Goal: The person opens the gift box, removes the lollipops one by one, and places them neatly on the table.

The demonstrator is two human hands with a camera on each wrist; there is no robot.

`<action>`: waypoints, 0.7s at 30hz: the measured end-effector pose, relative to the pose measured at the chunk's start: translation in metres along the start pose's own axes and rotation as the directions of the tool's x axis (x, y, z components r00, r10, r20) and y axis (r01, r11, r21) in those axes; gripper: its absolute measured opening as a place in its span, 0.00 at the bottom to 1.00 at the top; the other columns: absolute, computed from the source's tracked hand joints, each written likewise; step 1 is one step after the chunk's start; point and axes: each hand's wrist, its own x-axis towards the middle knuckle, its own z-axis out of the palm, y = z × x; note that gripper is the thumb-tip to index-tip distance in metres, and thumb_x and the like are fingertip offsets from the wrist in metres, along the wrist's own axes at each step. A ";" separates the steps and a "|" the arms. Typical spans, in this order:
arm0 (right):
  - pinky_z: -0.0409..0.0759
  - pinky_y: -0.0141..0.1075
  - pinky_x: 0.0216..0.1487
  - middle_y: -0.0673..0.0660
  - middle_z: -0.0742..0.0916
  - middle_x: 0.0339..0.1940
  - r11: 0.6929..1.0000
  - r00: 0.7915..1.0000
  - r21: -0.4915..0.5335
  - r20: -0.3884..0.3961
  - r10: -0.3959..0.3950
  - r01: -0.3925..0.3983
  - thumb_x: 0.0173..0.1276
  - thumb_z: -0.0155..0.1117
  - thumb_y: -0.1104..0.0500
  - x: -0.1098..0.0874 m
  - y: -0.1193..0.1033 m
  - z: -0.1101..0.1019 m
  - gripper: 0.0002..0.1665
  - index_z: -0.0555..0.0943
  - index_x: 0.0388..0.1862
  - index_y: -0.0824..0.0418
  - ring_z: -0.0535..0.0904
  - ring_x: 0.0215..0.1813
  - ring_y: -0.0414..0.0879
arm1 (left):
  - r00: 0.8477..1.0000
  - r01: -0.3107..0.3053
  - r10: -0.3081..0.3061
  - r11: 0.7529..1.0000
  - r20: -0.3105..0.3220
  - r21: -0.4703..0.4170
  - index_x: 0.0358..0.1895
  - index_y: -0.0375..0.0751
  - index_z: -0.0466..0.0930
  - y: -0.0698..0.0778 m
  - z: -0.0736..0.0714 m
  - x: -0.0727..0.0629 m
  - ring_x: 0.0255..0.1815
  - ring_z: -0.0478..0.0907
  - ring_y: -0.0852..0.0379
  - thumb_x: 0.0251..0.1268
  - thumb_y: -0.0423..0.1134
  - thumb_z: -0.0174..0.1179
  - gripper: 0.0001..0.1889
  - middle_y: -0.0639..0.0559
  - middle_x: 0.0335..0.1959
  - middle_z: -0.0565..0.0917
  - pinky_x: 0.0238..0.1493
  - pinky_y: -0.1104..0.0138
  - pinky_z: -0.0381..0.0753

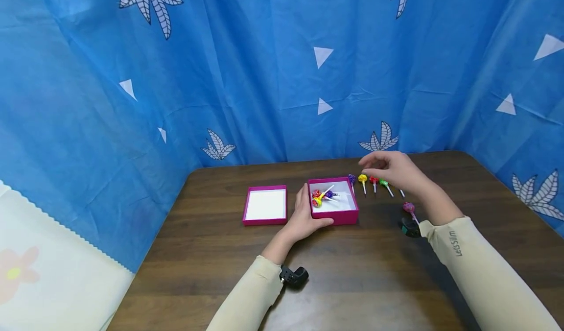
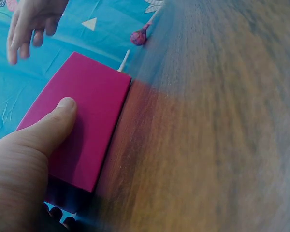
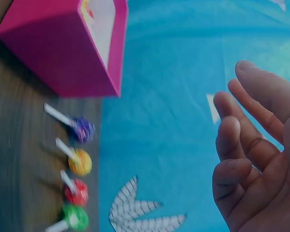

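My left hand [image 1: 301, 222] holds a magenta open-topped box [image 1: 345, 218] at its near left corner, thumb along the front wall and fingers along the left side. Inside lie a few lollipops, among them a yellow one [image 1: 317, 202]. Bent and spread, the fingers of my right hand [image 1: 395, 171] hang in the air above a row of lollipops, with nothing in them. That row runs from a purple lollipop [image 3: 82, 129] beside the box through a yellow one [image 3: 80, 163] and a red one [image 3: 77, 192] to a green one [image 3: 75, 217]. Past it, one white stick shows, its head hidden by my right hand.
A shallow magenta lid [image 1: 265, 222] with a white inside lies left of the box. One pink-purple lollipop [image 1: 409, 207] rests apart, close to my right wrist. A blue patterned curtain [image 1: 273, 76] hangs behind the brown wooden table [image 1: 211, 252].
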 end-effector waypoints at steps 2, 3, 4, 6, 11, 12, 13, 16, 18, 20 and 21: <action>0.81 0.35 0.38 0.59 0.88 0.47 1.000 1.000 0.013 0.023 -0.006 0.006 0.70 0.67 0.52 0.006 -0.004 0.009 0.16 0.84 0.53 0.55 0.81 0.41 0.50 | 1.000 -0.005 0.005 1.000 0.003 -0.004 0.81 0.43 0.29 0.000 0.001 0.000 0.82 0.45 0.45 0.54 0.57 0.72 0.65 0.46 0.83 0.39 0.79 0.46 0.59; 0.81 0.35 0.39 0.59 0.89 0.48 1.000 0.999 0.019 0.032 -0.009 0.008 0.70 0.68 0.53 0.009 -0.006 0.014 0.16 0.84 0.53 0.55 0.81 0.41 0.50 | 1.000 -0.009 0.009 1.000 0.001 -0.006 0.81 0.42 0.29 0.000 0.002 0.000 0.82 0.45 0.45 0.54 0.57 0.73 0.65 0.46 0.83 0.39 0.79 0.46 0.58; 0.81 0.35 0.40 0.59 0.89 0.48 1.000 0.999 0.025 0.041 -0.012 0.011 0.69 0.68 0.53 0.012 -0.006 0.020 0.16 0.84 0.53 0.55 0.81 0.42 0.49 | 1.000 -0.013 0.013 1.000 0.001 -0.008 0.81 0.41 0.30 0.000 0.002 0.000 0.81 0.45 0.45 0.54 0.56 0.73 0.65 0.45 0.83 0.39 0.79 0.46 0.58; 0.81 0.35 0.40 0.59 0.89 0.49 0.999 0.998 0.026 0.060 -0.021 0.019 0.69 0.69 0.53 0.017 -0.007 0.030 0.16 0.84 0.53 0.55 0.81 0.42 0.49 | 1.000 -0.016 0.016 1.000 0.005 -0.013 0.81 0.41 0.30 0.000 0.003 0.000 0.81 0.46 0.45 0.54 0.56 0.73 0.66 0.45 0.83 0.39 0.78 0.45 0.58; 0.81 0.35 0.42 0.58 0.88 0.49 0.998 0.994 0.041 0.096 -0.048 0.044 0.66 0.71 0.56 0.027 -0.008 0.052 0.17 0.85 0.53 0.56 0.78 0.42 0.50 | 1.000 -0.009 0.009 1.000 0.012 -0.027 0.81 0.43 0.29 -0.001 0.002 0.000 0.81 0.46 0.44 0.53 0.57 0.72 0.65 0.47 0.83 0.39 0.78 0.44 0.59; 0.80 0.35 0.42 0.57 0.88 0.49 0.998 0.993 0.042 0.102 -0.055 0.051 0.66 0.71 0.57 0.028 -0.009 0.055 0.17 0.85 0.53 0.57 0.77 0.42 0.50 | 1.000 -0.010 0.010 1.000 0.012 -0.027 0.81 0.43 0.29 -0.001 0.001 0.000 0.81 0.46 0.45 0.53 0.57 0.72 0.65 0.47 0.83 0.39 0.78 0.44 0.58; 0.80 0.34 0.43 0.57 0.88 0.50 0.998 0.992 0.044 0.110 -0.058 0.054 0.65 0.72 0.57 0.030 -0.009 0.059 0.17 0.85 0.53 0.57 0.77 0.42 0.50 | 1.000 -0.014 0.015 1.000 0.010 -0.025 0.81 0.43 0.29 -0.001 0.000 0.000 0.81 0.46 0.44 0.54 0.57 0.72 0.65 0.46 0.83 0.39 0.78 0.44 0.58; 0.79 0.35 0.44 0.57 0.88 0.50 0.995 0.985 0.052 0.146 -0.089 0.083 0.65 0.72 0.57 0.035 -0.012 0.066 0.18 0.85 0.53 0.56 0.77 0.43 0.49 | 1.000 -0.025 0.026 1.000 0.005 -0.016 0.81 0.41 0.29 -0.001 -0.001 0.001 0.82 0.45 0.44 0.54 0.57 0.72 0.66 0.45 0.82 0.39 0.79 0.45 0.57; 0.80 0.36 0.44 0.57 0.88 0.50 0.993 0.980 0.060 0.171 -0.107 0.098 0.64 0.73 0.57 0.038 -0.013 0.069 0.18 0.85 0.53 0.55 0.77 0.43 0.49 | 1.000 -0.030 0.030 1.000 0.007 -0.009 0.81 0.40 0.29 -0.001 -0.001 0.000 0.82 0.45 0.44 0.55 0.58 0.72 0.66 0.44 0.82 0.38 0.79 0.45 0.57; 0.82 0.38 0.46 0.57 0.88 0.51 0.991 0.972 0.068 0.195 -0.127 0.116 0.63 0.73 0.58 0.040 -0.016 0.071 0.19 0.85 0.54 0.55 0.79 0.45 0.49 | 1.000 -0.023 0.023 1.000 0.014 -0.010 0.81 0.41 0.28 0.000 -0.002 -0.001 0.82 0.45 0.44 0.55 0.58 0.71 0.65 0.45 0.83 0.38 0.79 0.45 0.57; 0.83 0.39 0.47 0.57 0.88 0.51 0.990 0.969 0.069 0.208 -0.134 0.122 0.63 0.73 0.59 0.041 -0.017 0.072 0.19 0.86 0.54 0.55 0.79 0.46 0.49 | 1.000 -0.017 0.017 1.000 0.018 -0.010 0.81 0.42 0.28 0.000 -0.003 -0.001 0.82 0.45 0.44 0.55 0.59 0.71 0.65 0.45 0.83 0.38 0.79 0.45 0.58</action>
